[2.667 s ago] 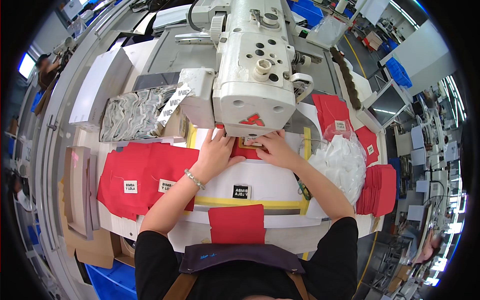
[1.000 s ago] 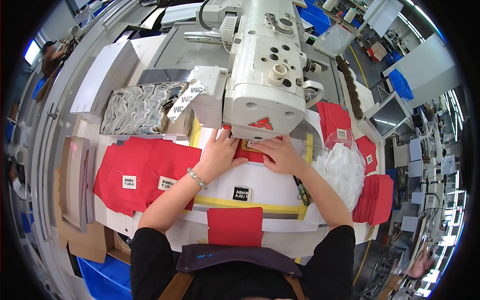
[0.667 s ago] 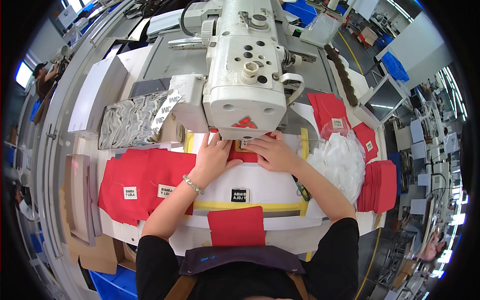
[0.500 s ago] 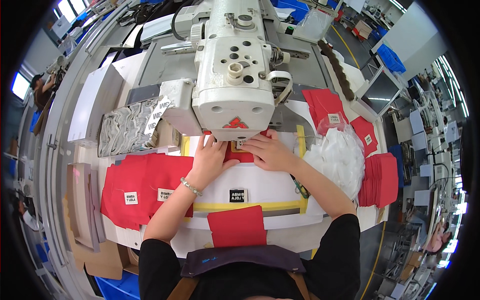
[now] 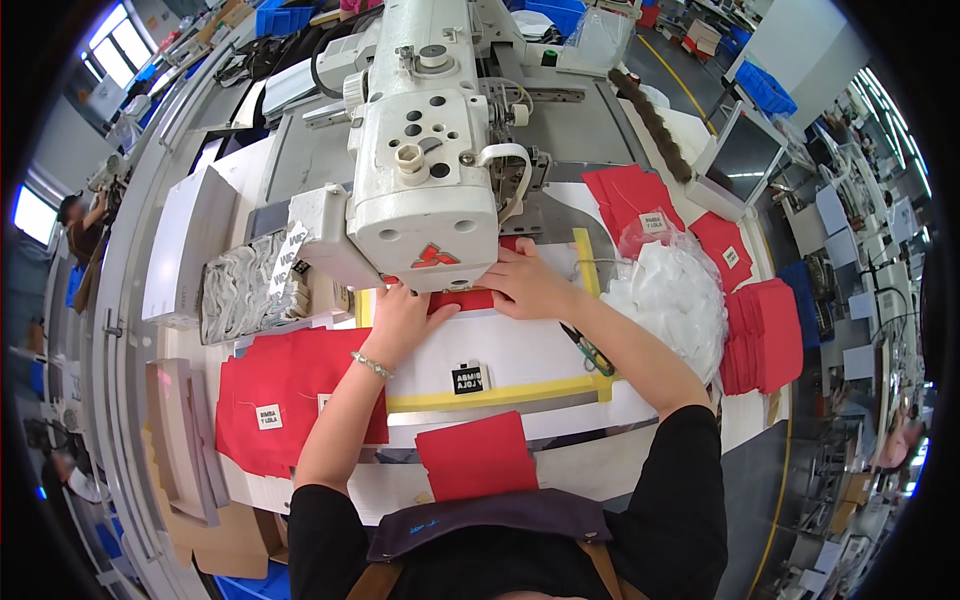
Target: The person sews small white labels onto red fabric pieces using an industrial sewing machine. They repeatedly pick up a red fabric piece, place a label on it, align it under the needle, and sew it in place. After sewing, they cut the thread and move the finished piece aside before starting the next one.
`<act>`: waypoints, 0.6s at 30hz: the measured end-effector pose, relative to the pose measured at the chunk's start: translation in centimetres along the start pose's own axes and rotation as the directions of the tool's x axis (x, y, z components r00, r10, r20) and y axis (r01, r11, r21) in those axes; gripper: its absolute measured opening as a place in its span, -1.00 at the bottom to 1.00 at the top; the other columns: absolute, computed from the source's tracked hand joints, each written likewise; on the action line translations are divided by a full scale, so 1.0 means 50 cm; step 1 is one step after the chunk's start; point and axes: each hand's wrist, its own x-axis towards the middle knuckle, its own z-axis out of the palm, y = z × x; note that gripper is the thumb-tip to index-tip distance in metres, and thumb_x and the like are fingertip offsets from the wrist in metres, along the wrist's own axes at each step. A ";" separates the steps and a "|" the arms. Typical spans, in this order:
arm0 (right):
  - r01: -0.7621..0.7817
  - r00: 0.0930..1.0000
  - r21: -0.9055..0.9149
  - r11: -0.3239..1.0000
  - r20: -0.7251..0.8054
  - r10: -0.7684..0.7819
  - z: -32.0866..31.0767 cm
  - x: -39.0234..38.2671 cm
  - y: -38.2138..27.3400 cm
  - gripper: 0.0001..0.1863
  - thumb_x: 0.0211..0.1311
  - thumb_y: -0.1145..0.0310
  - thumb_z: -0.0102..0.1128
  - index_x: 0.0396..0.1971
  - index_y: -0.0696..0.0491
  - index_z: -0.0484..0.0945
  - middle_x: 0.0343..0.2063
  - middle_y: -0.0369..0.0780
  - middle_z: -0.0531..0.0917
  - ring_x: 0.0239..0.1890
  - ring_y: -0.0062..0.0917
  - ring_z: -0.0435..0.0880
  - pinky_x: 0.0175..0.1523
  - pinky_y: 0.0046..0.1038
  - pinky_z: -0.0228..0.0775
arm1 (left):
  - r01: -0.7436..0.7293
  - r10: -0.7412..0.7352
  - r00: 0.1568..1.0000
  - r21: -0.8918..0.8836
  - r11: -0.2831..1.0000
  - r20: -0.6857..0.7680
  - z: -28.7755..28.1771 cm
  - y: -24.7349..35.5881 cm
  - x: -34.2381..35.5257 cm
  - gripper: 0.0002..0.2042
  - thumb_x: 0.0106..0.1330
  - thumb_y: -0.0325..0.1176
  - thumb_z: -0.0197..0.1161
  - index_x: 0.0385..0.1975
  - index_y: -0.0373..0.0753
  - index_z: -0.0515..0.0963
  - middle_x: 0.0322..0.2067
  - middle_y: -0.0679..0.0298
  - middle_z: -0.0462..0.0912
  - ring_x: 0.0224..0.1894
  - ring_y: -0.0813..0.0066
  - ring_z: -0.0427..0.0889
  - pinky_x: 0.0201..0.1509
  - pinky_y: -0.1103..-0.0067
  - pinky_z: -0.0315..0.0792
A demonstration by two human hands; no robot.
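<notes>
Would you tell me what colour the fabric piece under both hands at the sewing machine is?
Red. The fabric piece shows between the left hand and right hand in the head view.

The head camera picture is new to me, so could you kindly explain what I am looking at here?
The camera sits on a person's head and looks down through a fisheye lens, so straight edges bend near the rim. The forearms entering from below are that person's own. The big white block is an industrial sewing machine. The left hand and the right hand lie flat on a piece of red fabric under the machine's front; neither grips anything. On the white work surface, framed with yellow tape, lie a small black label and small scissors. A stack of red pieces lies to the left, another red piece near the body, more red stacks and a bag of white material to the right.
</notes>
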 end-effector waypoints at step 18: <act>-0.031 0.983 -0.077 0.997 -0.182 0.016 -0.017 -0.061 0.019 -0.63 0.01 0.43 0.22 -0.10 -0.10 0.66 -0.04 -0.39 0.66 -0.02 -0.49 0.53 0.08 -0.22 0.12 | -0.106 0.114 0.992 0.133 0.985 -0.056 0.009 -0.013 -0.001 -0.39 0.27 0.17 0.17 0.09 -0.24 0.51 0.06 0.14 0.55 0.14 0.20 0.45 0.14 0.17 0.27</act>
